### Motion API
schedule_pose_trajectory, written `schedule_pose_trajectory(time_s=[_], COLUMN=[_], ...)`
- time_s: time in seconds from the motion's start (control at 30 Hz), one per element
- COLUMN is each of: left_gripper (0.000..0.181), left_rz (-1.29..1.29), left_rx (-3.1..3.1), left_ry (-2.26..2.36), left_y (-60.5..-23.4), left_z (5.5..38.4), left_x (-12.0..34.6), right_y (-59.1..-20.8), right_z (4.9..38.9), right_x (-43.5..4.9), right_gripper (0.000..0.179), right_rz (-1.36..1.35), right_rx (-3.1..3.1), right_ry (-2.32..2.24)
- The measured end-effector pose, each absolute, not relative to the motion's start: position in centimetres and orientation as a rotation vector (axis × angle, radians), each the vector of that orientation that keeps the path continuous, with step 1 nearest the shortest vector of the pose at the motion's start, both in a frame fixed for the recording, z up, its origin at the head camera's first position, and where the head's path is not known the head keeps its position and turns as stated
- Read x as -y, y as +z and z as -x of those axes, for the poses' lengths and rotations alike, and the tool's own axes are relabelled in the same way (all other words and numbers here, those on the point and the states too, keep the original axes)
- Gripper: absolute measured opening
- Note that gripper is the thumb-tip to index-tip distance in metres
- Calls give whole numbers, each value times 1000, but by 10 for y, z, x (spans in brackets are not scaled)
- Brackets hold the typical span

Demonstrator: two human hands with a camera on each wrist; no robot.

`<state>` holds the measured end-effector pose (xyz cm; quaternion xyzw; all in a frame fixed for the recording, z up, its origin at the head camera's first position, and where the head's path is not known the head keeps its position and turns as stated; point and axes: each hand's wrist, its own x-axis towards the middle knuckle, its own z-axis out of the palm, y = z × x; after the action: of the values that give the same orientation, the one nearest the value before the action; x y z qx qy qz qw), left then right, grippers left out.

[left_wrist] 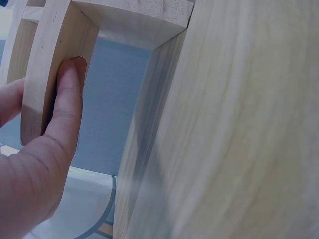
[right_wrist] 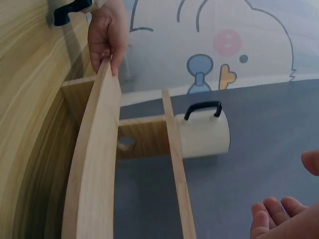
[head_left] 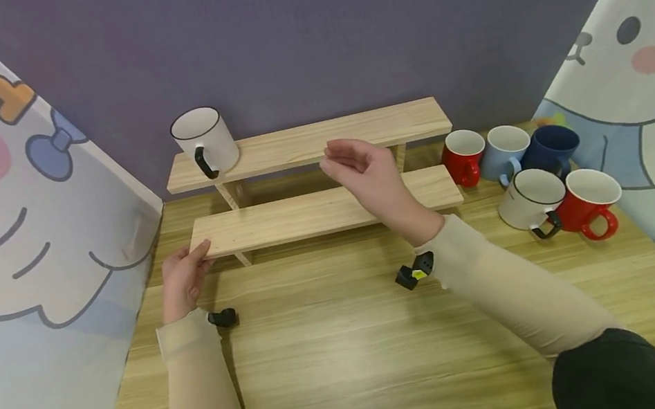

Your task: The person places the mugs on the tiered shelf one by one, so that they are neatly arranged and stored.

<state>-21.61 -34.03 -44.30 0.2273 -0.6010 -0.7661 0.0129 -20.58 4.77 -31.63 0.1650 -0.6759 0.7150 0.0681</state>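
A two-tier wooden shelf (head_left: 286, 221) stands on the table against the dark back wall. At the left end of its lower board, my left hand (head_left: 181, 281) grips the front corner, thumb on top and fingers beneath; the left wrist view shows the fingers (left_wrist: 69, 104) under the board. A white mug (head_left: 215, 143) with a black rim and black handle stands upright at the left of the upper board. My right hand (head_left: 370, 177) hangs over the shelf, right of the middle, its fingers loosely bent and holding nothing.
Right of the shelf, several mugs stand grouped on the table (head_left: 324, 359): a red mug (head_left: 464, 156), a light blue mug (head_left: 505, 153), a dark blue mug (head_left: 550, 146), a white mug (head_left: 530, 197) and another red mug (head_left: 592, 199). Cartoon-printed panels (head_left: 22, 226) flank both sides.
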Motion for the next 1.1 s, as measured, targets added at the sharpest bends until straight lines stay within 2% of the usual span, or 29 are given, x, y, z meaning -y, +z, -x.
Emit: schedule_pose_trajectory(time_s=[0.67,1.1], left_gripper=[83,80], left_rz=[-703,-692], left_rx=[1882,1869], left_ry=[-2409,-2412], left_y=[-442,-443], left_z=[216,217], left_x=[340,339], right_y=[-352,-371], right_z=[167,146], right_x=[-158,-221], right_gripper=[41,48], right_rz=[-335,-78], right_rx=[2106,2308], right_ry=[1823,1649])
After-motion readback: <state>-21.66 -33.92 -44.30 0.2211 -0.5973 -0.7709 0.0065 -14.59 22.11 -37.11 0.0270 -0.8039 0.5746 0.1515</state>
